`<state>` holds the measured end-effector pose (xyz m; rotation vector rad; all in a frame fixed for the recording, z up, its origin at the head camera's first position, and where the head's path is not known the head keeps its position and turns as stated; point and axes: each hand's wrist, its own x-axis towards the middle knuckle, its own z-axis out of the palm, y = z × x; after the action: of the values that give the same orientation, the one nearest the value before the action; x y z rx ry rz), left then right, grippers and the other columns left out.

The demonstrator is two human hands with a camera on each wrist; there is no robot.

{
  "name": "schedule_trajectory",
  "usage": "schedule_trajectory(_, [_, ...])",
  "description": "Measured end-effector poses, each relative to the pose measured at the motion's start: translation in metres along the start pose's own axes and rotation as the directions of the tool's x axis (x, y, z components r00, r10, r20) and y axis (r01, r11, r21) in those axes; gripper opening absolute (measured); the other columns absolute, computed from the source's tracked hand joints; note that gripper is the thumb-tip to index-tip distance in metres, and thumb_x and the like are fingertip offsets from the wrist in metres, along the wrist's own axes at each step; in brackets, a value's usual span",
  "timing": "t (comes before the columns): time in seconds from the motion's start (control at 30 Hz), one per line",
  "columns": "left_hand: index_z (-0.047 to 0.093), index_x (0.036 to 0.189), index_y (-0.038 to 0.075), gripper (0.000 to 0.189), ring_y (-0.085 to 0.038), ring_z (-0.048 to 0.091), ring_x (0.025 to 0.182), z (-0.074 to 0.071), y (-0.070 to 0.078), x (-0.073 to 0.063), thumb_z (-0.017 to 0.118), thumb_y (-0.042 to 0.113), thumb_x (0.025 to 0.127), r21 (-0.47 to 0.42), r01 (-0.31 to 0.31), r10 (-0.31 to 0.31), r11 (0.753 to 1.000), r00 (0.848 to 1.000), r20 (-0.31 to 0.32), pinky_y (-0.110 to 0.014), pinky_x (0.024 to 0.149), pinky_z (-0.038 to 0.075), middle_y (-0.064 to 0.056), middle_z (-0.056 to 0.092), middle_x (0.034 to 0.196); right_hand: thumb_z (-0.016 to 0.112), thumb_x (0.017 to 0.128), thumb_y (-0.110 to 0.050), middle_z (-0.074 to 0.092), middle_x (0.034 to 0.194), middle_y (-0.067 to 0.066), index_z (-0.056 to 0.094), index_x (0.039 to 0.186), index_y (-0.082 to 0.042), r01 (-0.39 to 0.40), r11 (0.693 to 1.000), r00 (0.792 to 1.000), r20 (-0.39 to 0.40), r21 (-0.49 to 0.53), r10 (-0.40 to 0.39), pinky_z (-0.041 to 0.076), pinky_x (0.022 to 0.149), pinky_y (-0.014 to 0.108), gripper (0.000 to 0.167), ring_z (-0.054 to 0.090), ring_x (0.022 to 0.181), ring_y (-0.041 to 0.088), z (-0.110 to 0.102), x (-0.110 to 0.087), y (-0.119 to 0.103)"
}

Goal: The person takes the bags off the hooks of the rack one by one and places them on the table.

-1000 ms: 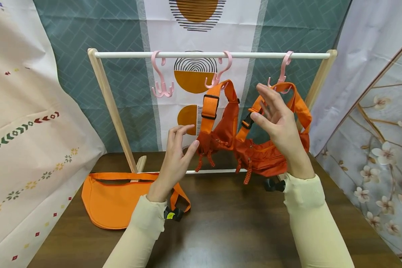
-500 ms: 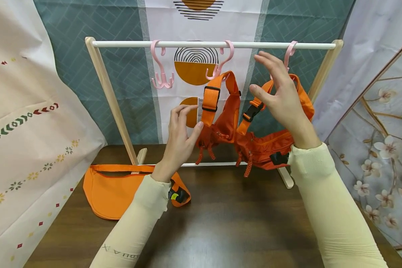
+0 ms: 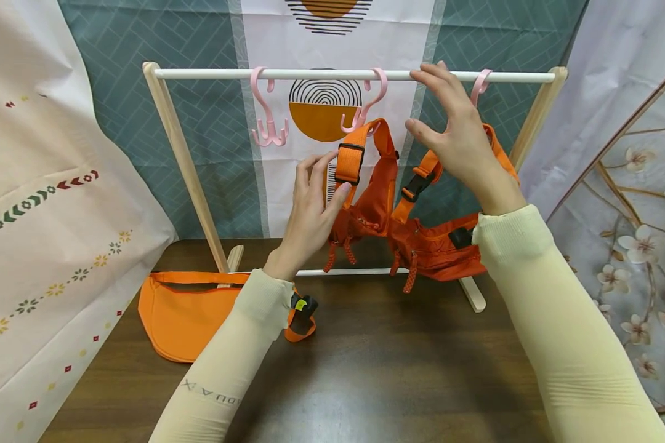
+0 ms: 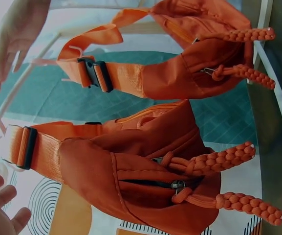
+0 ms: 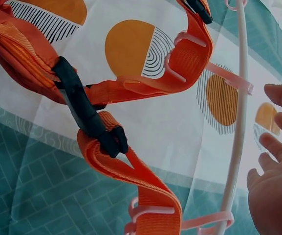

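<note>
Orange bags [image 3: 374,197] hang near the left hand [image 3: 313,212] and right hand [image 3: 462,132], fingers wide, sleeve lettering [image 3: 207,392] unclear

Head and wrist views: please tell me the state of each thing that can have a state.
Left grip, relaxed, holding nothing.
Right grip, relaxed, holding nothing.
Middle bag, hanging by its own loop.
Right bag, hanging by its own loop.
Right bag's buckle, fastened.
Left bag, lying on the table.
Left hook, carrying nothing.
Middle hook, loaded.
Right hook, loaded.
</note>
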<state>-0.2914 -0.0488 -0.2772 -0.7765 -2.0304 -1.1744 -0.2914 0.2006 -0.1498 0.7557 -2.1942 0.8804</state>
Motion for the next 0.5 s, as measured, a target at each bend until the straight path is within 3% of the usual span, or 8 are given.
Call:
schedule_trajectory(0.13, [0.040, 0.157, 0.017, 0.056, -0.024, 0.038, 0.135, 0.002, 0.001, 0.005, 0.061, 0.032, 0.107, 0.023, -0.012, 0.012, 1.000, 1.000, -0.004, -0.041, 0.114, 0.031, -0.012, 0.032, 0.148, 0.073, 0.098, -0.008, 0.036, 0.166, 0.000, 0.048, 0.156, -0.015, 0.012, 1.000, 1.000, 0.001, -0.011, -0.012, 0.013, 0.124, 0.025, 0.064, 0.010, 0.157, 0.002, 0.001, 0.005, -0.002])
schedule_trajectory(0.27, [0.039, 0.159, 0.019, 0.058, -0.024, 0.038, 0.135, 0.002, 0.003, 0.013, 0.059, 0.034, 0.107, 0.050, -0.009, 0.009, 0.999, 1.000, 0.011, -0.040, 0.112, 0.032, -0.011, 0.031, 0.150, 0.074, 0.098, -0.015, 0.034, 0.167, -0.003, 0.047, 0.157, -0.018, 0.010, 0.995, 1.000, 0.023, -0.097, -0.007, 0.005, 0.124, 0.024, 0.065, 0.004, 0.156, 0.000, 0.003, 0.014, -0.002])
schedule_trajectory(0.5, [0.037, 0.159, 0.021, 0.059, -0.024, 0.036, 0.135, 0.005, 0.008, 0.028, 0.057, 0.040, 0.107, 0.084, 0.011, -0.014, 0.996, 0.999, 0.035, -0.040, 0.110, 0.035, -0.010, 0.029, 0.152, 0.072, 0.100, -0.022, 0.034, 0.167, 0.005, 0.046, 0.157, -0.013, 0.080, 0.970, 0.996, 0.066, -0.232, -0.066, -0.006, 0.124, 0.025, 0.063, 0.004, 0.160, 0.014, 0.008, 0.029, 0.001])
